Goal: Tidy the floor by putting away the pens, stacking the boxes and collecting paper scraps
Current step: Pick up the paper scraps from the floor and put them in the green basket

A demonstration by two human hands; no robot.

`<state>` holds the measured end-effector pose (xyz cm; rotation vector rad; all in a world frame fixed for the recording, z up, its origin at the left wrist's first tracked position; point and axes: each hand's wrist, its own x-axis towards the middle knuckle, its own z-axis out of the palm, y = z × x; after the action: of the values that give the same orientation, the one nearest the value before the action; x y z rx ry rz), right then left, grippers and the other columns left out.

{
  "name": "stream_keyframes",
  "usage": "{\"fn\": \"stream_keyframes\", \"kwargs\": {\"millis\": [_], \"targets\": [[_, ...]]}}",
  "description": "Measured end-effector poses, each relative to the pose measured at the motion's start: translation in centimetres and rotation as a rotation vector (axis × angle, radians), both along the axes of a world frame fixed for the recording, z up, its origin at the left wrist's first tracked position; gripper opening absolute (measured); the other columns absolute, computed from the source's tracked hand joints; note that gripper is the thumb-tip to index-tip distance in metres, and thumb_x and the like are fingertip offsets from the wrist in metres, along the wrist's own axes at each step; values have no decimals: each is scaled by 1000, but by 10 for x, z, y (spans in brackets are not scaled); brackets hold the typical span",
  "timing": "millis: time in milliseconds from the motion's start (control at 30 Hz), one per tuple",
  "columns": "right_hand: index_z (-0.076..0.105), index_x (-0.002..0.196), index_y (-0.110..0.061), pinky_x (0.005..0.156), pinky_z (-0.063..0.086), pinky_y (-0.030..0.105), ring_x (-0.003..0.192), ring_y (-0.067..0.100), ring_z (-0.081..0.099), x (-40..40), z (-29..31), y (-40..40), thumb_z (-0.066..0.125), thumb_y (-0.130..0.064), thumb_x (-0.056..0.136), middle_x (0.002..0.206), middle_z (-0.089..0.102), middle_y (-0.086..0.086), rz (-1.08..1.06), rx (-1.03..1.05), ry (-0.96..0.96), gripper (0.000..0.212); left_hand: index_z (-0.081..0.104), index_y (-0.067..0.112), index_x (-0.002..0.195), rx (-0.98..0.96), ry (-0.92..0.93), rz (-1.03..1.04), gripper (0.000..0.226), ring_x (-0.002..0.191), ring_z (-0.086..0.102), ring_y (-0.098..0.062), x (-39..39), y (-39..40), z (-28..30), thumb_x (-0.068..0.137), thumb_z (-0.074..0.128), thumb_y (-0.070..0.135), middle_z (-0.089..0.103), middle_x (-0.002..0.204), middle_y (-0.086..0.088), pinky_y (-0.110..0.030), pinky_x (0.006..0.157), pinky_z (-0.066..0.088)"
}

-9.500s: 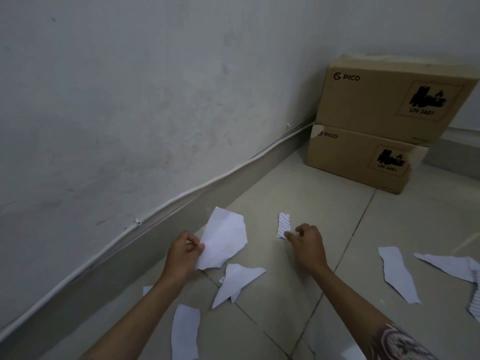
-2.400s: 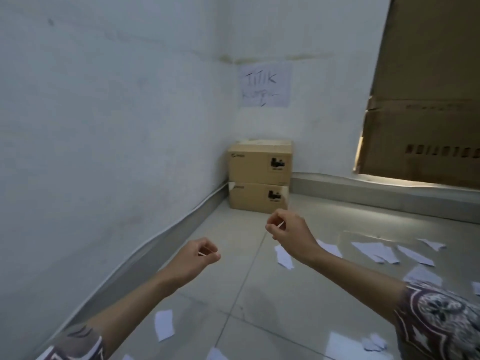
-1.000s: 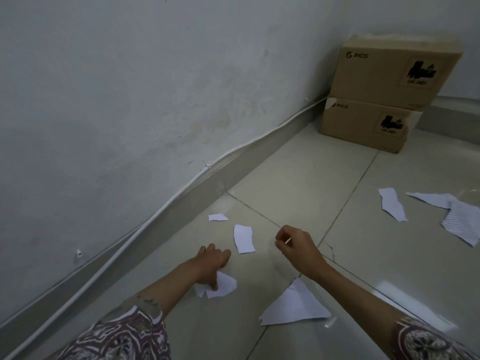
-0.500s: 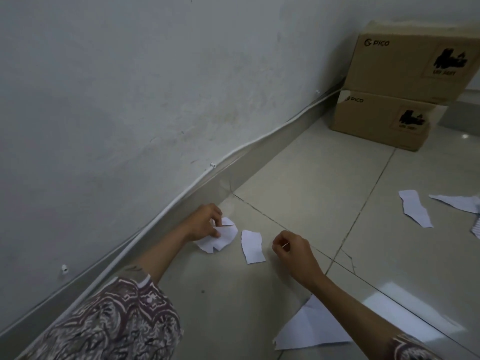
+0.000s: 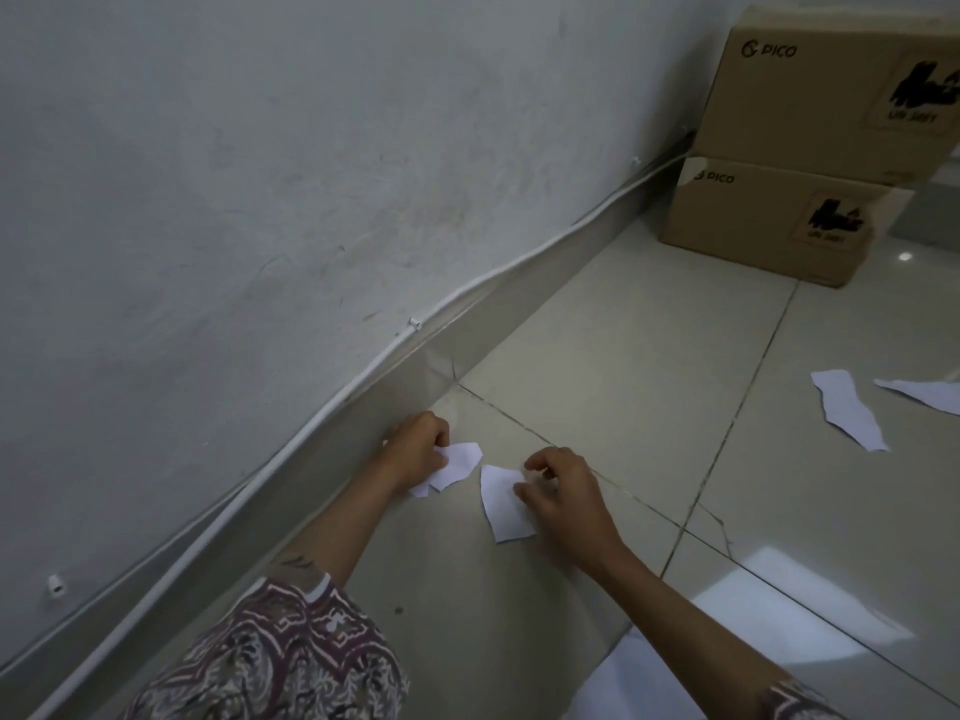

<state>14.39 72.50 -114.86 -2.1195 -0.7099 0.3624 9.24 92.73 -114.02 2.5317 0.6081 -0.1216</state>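
Note:
My left hand (image 5: 420, 449) is closed on white paper scraps (image 5: 457, 462) low beside the skirting. Just right of it, a small white scrap (image 5: 501, 506) lies flat on the floor tile, and the fingertips of my right hand (image 5: 558, 493) touch its right edge; whether they grip it is unclear. Two brown cardboard boxes are stacked in the far right corner, the upper box (image 5: 826, 90) on the lower box (image 5: 779, 220). A large white sheet (image 5: 649, 688) lies under my right forearm at the bottom edge. No pens are in view.
More torn scraps lie at the right: a long one (image 5: 852, 415) and another at the frame edge (image 5: 930, 394). A white cable (image 5: 332, 402) runs along the wall above the grey skirting (image 5: 467, 324). The wall closes off the left side.
Since half a second ago my right hand has reached left onto the small scrap. My left hand still holds its scraps by the skirting. The view has shifted slightly.

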Motion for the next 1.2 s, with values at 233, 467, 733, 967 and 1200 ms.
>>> {"fn": "stream_keyframes", "kwargs": {"millis": [233,467,733,967,1200], "targets": [[34,140,-16,102,32,30,127,24,29,-5,-7,22,58,-18,88,140,36,4,213,-294,11,57,39,19,55,-136,-151,17,36,56,38,-7,-17,7,10,74,55,-7,42,58,3,-19,51,30],[53,109,-4,88,38,34,113,33,44,-5,-5,26,60,-11,82,117,52,18,123,-356,92,29,44,15,59,-182,-233,33,31,56,40,-8,-32,3,30,74,57,-8,46,60,2,-15,51,33],[41,60,-24,49,30,14,58,13,45,-8,29,-9,65,-14,81,61,49,-2,97,-143,114,33,44,16,61,-218,-277,18,32,55,40,-8,-37,-14,55,76,58,-8,46,59,3,-12,51,33],[59,103,-12,59,35,26,65,15,42,0,57,-93,72,0,70,67,47,7,255,-213,275,37,46,15,61,-255,-215,-40,31,57,42,-11,-45,-34,74,76,57,-9,48,60,1,-21,55,33],[69,75,-10,66,34,13,84,13,48,-18,48,-127,77,-9,69,91,55,2,537,-513,136,11,46,18,60,-241,-214,-109,34,59,43,-12,-49,-59,92,72,61,-10,49,62,0,-25,59,35]]}}
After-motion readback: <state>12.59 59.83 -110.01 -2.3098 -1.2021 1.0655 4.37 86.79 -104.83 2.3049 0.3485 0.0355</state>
